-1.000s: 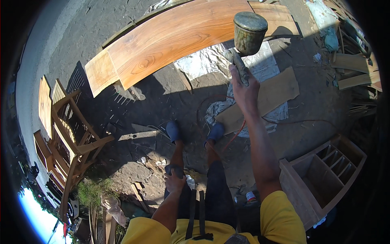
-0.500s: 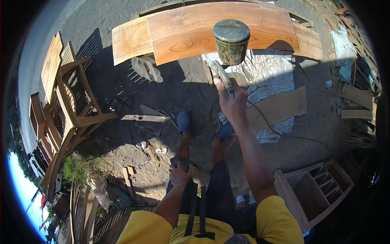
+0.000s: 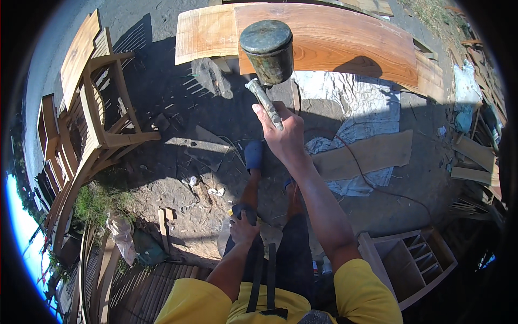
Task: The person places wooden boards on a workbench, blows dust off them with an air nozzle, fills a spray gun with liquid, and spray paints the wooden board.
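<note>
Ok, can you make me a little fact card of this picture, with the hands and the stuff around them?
Right hand: grips a sprayer with a grimy cup on it
Left hand: fingers on a dark rounded thing; too unclear to name
Ahead: orange-brown board lying partly over a paler board
Ground: white sheet, brown plank partly over it
Left side: chair-like wooden frame
Right side: wooden box with compartments

lettering: we can read none | cup (image 3: 268, 54) beyond our right hand (image 3: 286, 132): no legible mark | board (image 3: 345, 40) farther past it: none we can make out
</note>
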Available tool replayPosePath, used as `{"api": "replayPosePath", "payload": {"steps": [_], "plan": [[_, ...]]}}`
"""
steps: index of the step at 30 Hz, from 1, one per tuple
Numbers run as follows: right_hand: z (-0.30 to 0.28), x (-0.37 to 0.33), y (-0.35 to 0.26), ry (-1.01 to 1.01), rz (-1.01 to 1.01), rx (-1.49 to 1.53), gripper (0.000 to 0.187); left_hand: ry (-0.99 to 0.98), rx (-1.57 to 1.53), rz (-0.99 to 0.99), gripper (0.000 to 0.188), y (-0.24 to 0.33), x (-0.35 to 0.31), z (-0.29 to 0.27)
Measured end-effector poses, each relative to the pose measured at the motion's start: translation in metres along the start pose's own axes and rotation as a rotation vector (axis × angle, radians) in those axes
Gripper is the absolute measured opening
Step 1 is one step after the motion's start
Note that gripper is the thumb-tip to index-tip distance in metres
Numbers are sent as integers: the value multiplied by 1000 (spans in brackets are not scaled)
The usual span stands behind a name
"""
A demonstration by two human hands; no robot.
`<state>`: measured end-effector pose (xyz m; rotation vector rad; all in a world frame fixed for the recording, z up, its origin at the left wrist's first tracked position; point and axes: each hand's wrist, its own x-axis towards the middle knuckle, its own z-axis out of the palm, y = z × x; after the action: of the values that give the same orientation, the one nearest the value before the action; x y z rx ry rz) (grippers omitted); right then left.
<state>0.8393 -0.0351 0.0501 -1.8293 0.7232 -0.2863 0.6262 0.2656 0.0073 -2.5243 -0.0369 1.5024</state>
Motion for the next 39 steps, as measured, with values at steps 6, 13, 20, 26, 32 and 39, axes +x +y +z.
{"api": "replayPosePath", "payload": {"steps": [6, 13, 20, 26, 32, 39], "plan": [[2, 14, 10, 125, -131, -2, 31, 24, 6, 18, 89, 2, 0, 2], [-81, 29, 25, 265, -57, -145, 20, 52, 49, 38, 87, 9, 2, 0], [-162, 41, 54, 406, 22, -222, 25, 82, 94, 54, 84, 23, -1, -7], [-226, 55, 77, 485, 161, -248, 33, 106, 143, 57, 82, 36, -4, -5], [-288, 71, 108, 600, 229, -295, 49, 126, 172, 68, 82, 44, -7, -2], [-351, 93, 138, 694, 271, -396, 60, 89, 181, 46, 83, 51, -6, -3]]}}
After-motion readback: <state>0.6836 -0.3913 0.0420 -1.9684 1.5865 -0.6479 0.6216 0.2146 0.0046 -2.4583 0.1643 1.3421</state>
